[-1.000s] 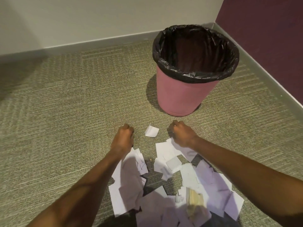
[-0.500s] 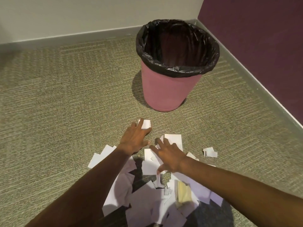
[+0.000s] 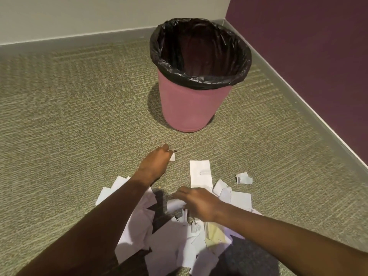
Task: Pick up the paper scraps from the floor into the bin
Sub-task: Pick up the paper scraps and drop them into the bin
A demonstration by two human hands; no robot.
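Observation:
A pink bin [image 3: 189,108] lined with a black bag stands upright on the carpet near the corner. A heap of white paper scraps [image 3: 169,244] lies in front of me. My left hand [image 3: 157,162] is closed around a small white scrap [image 3: 172,156] on the carpet, just short of the bin. My right hand [image 3: 199,202] rests palm down on the heap, fingers curled over a white sheet. A long white strip [image 3: 199,173] and a crumpled scrap [image 3: 243,178] lie apart from the heap to the right.
Grey-green carpet [image 3: 69,116] covers the floor. A cream wall with a grey skirting board [image 3: 79,37] runs behind the bin and a purple wall [image 3: 308,56] closes the right side. A yellowish piece of paper [image 3: 214,235] lies in the heap.
My left hand has closed on the small scrap it was reaching over. My right hand has slid back onto the heap, uncovering the long white strip.

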